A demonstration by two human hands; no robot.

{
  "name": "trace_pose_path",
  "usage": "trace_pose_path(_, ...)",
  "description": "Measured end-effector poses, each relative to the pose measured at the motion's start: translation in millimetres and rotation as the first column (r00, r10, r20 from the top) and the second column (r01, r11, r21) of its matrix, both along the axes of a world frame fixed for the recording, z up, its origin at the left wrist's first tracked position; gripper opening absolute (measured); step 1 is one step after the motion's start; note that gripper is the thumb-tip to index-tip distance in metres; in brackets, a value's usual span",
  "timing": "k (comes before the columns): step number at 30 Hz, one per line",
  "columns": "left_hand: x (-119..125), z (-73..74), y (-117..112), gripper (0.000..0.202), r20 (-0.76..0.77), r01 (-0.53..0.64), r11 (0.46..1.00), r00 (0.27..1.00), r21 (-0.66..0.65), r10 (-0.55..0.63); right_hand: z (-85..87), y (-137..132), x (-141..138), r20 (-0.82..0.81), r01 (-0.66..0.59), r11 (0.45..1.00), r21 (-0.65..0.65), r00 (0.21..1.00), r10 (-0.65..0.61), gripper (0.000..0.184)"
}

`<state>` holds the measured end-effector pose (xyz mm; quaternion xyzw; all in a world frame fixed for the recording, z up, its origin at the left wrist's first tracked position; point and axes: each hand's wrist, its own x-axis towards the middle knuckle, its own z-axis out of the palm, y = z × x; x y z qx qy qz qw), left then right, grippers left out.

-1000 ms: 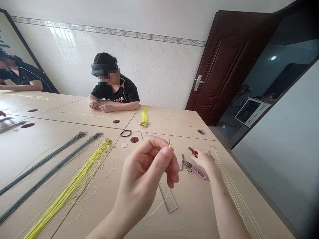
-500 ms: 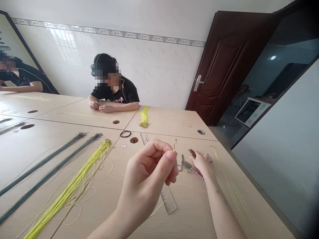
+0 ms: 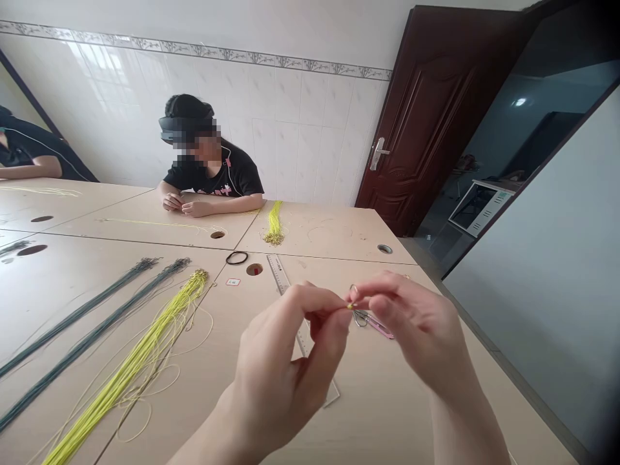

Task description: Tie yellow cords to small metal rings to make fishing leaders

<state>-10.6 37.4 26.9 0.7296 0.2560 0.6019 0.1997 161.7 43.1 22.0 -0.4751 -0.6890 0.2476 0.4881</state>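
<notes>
My left hand [image 3: 285, 361] is raised over the table, thumb and forefinger pinching a small fish hook [image 3: 353, 290]. A bit of yellow shows on the hook at the fingertips. My right hand [image 3: 426, 329] comes in from the right, its forefinger stretched to the hook and its thumb apart from it. Whether those right fingertips press on the hook is hard to tell. Behind the hands lie metal scissors [image 3: 360, 318] and a pink-handled tool [image 3: 382, 326], both partly covered. A clear ruler [image 3: 278, 274] runs beneath my left hand.
On the left lie a bundle of yellow lines [image 3: 130, 374] and dark green bundles [image 3: 92, 323]. Farther off are a black ring [image 3: 237, 258], a small label [image 3: 233, 282], a table hole [image 3: 254, 269] and another yellow bundle [image 3: 274, 223]. A co-worker [image 3: 210, 161] sits across the table.
My right hand has left the tools on the table and come over to the hook in my left hand. The view has shifted slightly.
</notes>
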Motion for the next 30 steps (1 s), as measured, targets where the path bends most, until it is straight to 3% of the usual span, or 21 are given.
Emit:
trace_pose_path(2, 1, -1.1, 1, 0.021, -0.033, 0.046, 0.999, 0.998, 0.024, -0.045, 4.5, -19, -12, -0.083, -0.049, 0.989, 0.143, 0.995, 0.062, 0.012)
trace_pose_path(4, 2, -0.9, 1, 0.022, -0.062, 0.076, 0.996, 0.995, 0.039, -0.074, 4.8, -28, -16, -0.126, -0.065, 0.976, 0.209, 0.988, 0.093, 0.009)
trace_pose_path(13, 5, -1.3, 0, 0.021, -0.199, 0.052, 0.991, 0.98, 0.122, -0.027, 9.4, -32, -11, -0.121, -0.078, 0.956, 0.284, 0.986, 0.116, 0.01)
trace_pose_path(19, 9, -7.4, 5, 0.014, -0.16, 0.081, 0.975, 0.986, 0.206, -0.048, 7.9, -32, -12, -0.142, -0.101, 0.949, 0.298, 0.979, 0.149, 0.014)
trace_pose_path(26, 11, -5.5, 4, 0.015, -0.169, 0.056, 0.979, 0.985, 0.198, -0.022, 7.7, -30, -10, -0.091, -0.062, 0.951, 0.304, 0.991, 0.094, 0.013)
trace_pose_path(30, 10, -5.1, 3, 0.014, -0.182, 0.046, 0.986, 0.983, 0.162, -0.016, 6.0, -32, -12, 0.028, 0.031, 0.91, 0.414, 0.999, -0.047, 0.011)
